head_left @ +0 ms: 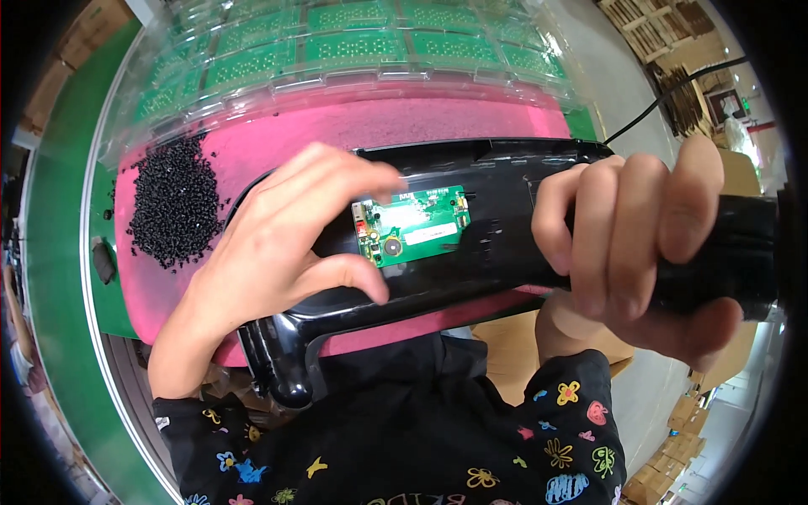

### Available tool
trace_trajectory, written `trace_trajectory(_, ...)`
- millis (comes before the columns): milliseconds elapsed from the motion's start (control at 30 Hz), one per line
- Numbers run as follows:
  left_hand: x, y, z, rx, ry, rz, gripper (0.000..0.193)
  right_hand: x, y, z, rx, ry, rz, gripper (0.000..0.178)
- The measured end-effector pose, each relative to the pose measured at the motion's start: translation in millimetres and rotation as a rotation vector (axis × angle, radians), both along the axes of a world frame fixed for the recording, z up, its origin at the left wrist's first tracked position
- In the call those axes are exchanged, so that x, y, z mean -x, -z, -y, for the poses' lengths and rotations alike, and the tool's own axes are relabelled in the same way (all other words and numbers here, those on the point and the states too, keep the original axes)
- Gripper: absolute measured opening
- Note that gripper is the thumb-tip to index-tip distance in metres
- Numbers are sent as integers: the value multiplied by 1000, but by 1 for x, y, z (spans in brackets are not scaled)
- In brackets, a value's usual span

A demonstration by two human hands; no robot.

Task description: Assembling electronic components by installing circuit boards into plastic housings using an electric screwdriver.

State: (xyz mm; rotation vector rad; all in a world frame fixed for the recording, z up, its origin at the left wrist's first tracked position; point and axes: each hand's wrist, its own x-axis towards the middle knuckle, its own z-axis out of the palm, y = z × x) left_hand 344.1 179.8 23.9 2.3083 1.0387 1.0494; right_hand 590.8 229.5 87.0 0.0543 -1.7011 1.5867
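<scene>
A green circuit board [417, 225] with small components and a white label lies on a long, glossy black plastic housing [492, 282]. My left hand [278, 223] is over the housing's left part. Its thumb and fingers are spread on either side of the board's left end, with the fingertips slightly blurred. My right hand [619, 240] is raised near the camera above the housing's right end. Its fingers are curled round a thick black cylindrical object [736, 252], partly hidden by the hand, so its exact kind does not show.
The housing rests on a pink mat [353, 118]. A pile of small black screws [172, 202] sits at the mat's left. Clear plastic trays with green circuit boards [353, 46] stand at the back. A black cable [673, 93] runs at upper right; cardboard boxes [673, 446] stand at lower right.
</scene>
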Motion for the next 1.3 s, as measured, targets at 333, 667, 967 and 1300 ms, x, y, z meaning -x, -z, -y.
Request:
trace_trajectory(333, 17, 1, 2, -96, -102, -15, 39, -7, 27, 1, 90, 252, 102, 40)
trace_trajectory(667, 11, 7, -4, -152, -239, 236, 28, -7, 35, -10, 63, 116, 24, 42)
trace_trajectory(967, 9, 2, -6, -106, -314, -158, 27, -5, 38, -15, 78, -22, 87, 52)
trace_trajectory(1300, 9, 2, -4, -6, -311, -180, 28, 5, 48, -2, 31, 297, 30, 67)
